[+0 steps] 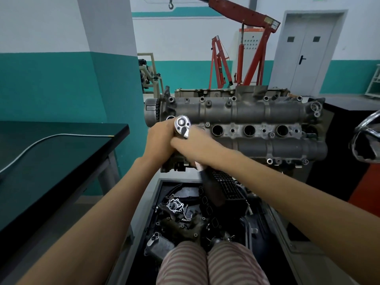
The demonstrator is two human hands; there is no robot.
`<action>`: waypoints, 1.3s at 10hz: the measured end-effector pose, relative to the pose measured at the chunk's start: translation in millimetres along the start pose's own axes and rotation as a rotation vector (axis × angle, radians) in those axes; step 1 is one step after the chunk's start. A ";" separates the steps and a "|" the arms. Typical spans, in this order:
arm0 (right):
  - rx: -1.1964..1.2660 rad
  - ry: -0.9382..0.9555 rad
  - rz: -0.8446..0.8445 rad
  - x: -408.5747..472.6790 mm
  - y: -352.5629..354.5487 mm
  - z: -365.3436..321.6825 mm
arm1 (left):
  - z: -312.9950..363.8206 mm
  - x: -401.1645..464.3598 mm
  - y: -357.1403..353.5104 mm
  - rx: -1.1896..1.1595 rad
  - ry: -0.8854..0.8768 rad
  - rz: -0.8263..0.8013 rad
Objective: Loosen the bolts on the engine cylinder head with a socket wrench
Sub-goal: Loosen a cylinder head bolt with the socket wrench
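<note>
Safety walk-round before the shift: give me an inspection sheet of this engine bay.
Surface: dark bench at left.
Job's things: engine on its stand; wrench at its left end.
Clutter: loose engine parts in tray below.
Hands: left hand and right hand both grip the wrench.
Cables: grey cable across the bench.
Surroundings: red crane, grey door, teal wall.

Automotive workshop: red engine hoists by rear wall, bare engine on stand, tray of removed parts below.
</note>
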State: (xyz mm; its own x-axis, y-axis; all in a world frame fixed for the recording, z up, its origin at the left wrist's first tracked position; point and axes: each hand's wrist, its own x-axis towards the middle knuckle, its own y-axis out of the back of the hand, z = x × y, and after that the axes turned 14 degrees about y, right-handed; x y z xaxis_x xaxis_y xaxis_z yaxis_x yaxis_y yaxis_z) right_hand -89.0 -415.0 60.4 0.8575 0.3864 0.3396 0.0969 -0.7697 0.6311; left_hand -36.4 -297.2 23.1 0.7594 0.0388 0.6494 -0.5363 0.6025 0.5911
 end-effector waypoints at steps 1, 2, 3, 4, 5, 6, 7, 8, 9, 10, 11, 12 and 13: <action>-0.821 0.181 0.001 4.1 24.4 4.2 | 1.4 -1.2 -0.4 -0.032 -0.060 0.065; -0.967 0.223 0.003 10.1 32.4 1.5 | 0.6 -1.0 -3.8 0.000 -0.072 0.109; -0.461 0.061 -0.046 9.1 21.3 -1.0 | 4.0 -0.5 1.7 0.025 -0.044 0.063; 0.676 -0.247 -0.127 -0.6 8.5 -10.5 | 10.2 -3.4 4.7 -0.018 0.050 -0.014; 0.929 -0.233 -0.057 -1.3 -11.9 -6.4 | 10.8 -4.7 5.9 -0.040 0.107 -0.083; 0.164 0.009 -0.037 -2.1 -3.1 -0.8 | 7.3 -3.4 5.3 0.042 0.029 -0.022; -0.676 0.165 -0.113 4.4 32.3 1.9 | 4.5 -2.6 1.4 0.001 -0.050 0.078; -1.138 0.223 0.003 16.2 47.5 -3.5 | 2.2 -1.1 -2.0 0.021 -0.067 0.103; -1.056 0.233 0.117 9.6 25.4 -1.5 | 2.7 -1.2 1.2 0.036 -0.042 0.110; -0.086 -0.052 -0.021 1.0 9.5 -5.2 | 5.2 -3.3 1.9 -0.059 0.040 -0.016; 0.971 -0.383 -0.141 1.4 11.7 -15.3 | 6.6 -2.3 1.3 -0.133 0.107 -0.059; 0.204 -0.167 -0.131 9.4 16.5 -7.8 | 4.3 -2.0 3.7 -0.018 0.002 0.030; -1.079 0.163 -0.060 16.4 35.3 -6.6 | 2.4 0.2 0.3 0.025 -0.063 0.080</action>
State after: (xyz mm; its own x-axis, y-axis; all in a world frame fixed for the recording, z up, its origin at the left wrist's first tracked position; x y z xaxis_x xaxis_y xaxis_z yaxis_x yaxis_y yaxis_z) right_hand -74.8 -432.5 92.8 0.7813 0.5320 0.3263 -0.4259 0.0723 0.9019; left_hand -37.3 -298.9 24.6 0.6897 0.0350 0.7233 -0.6037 0.5794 0.5476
